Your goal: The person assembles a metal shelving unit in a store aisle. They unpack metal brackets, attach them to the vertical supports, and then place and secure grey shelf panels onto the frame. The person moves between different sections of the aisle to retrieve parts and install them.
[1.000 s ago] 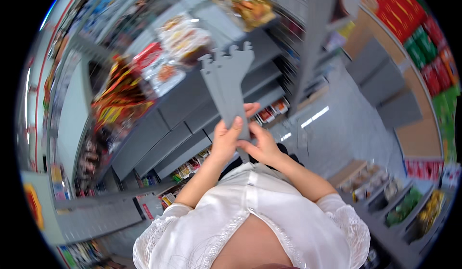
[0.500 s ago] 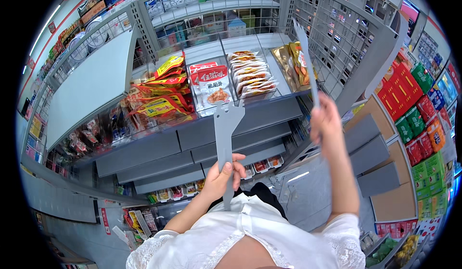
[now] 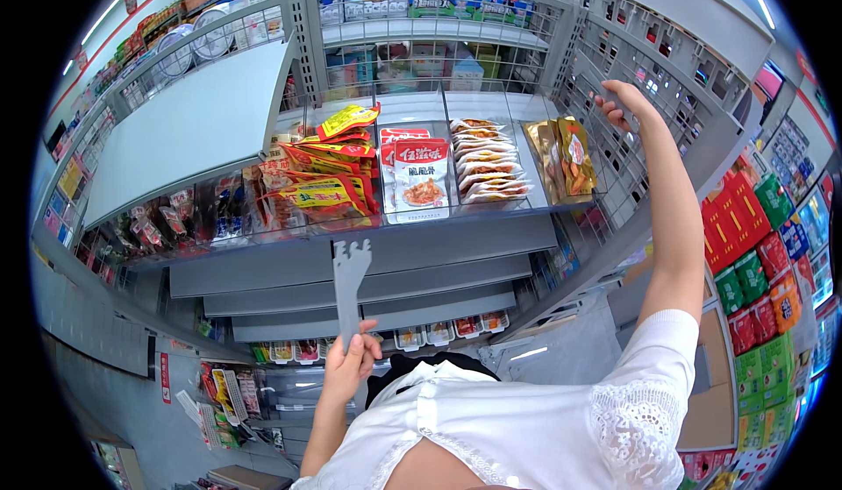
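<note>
In my left hand (image 3: pixel 351 363), low in front of the shelving, a flat grey metal shelf bracket (image 3: pixel 348 284) is held by its narrow end. Its notched, hooked end points up, just below the front edge of the stocked shelf. My right arm reaches far forward to the right rear upright. There my right hand (image 3: pixel 621 106) has its fingers curled around a second grey shelf bracket (image 3: pixel 589 76), seen almost edge-on against the wire mesh. Whether its hooks sit in the upright's slots is too small to make out.
Below my right hand, gold snack packets (image 3: pixel 574 161) stand at the shelf's right end. Beside them are white packets (image 3: pixel 487 161), red-and-white pouches (image 3: pixel 417 179) and yellow-red bags (image 3: pixel 329 174). A tilted grey shelf panel (image 3: pixel 189 131) lies at the left; wire mesh (image 3: pixel 645 95) closes the right side.
My right hand has moved forward and up with its bracket to the rear upright. The left hand and its bracket have shifted left and lower, with the bracket turned. The view has shifted too.
</note>
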Demonstrator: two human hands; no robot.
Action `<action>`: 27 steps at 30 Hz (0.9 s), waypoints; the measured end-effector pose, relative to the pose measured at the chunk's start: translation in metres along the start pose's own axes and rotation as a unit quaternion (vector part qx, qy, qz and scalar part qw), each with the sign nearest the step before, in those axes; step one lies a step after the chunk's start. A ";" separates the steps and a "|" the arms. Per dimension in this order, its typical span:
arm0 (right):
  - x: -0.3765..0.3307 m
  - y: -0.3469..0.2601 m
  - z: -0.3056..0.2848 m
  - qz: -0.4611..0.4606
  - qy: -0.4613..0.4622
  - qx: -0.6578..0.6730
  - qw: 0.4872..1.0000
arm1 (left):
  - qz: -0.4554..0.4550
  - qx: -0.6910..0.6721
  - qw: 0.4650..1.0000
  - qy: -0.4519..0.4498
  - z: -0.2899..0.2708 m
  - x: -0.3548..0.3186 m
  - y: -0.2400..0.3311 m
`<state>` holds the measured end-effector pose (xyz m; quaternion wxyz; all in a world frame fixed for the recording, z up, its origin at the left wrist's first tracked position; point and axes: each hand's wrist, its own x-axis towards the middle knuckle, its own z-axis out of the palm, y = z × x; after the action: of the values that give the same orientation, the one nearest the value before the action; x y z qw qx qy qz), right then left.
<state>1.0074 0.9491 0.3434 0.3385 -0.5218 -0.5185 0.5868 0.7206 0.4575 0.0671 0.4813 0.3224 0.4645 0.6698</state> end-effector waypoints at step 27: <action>0.052 -0.086 -0.043 0.092 -0.106 -0.026 0.990 | -0.001 0.033 0.996 0.082 0.044 0.009 0.000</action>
<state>1.0245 1.0288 0.4160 0.2130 -0.5107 -0.5163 0.6537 0.7562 0.4794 0.0825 0.4312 0.2814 0.5244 0.6781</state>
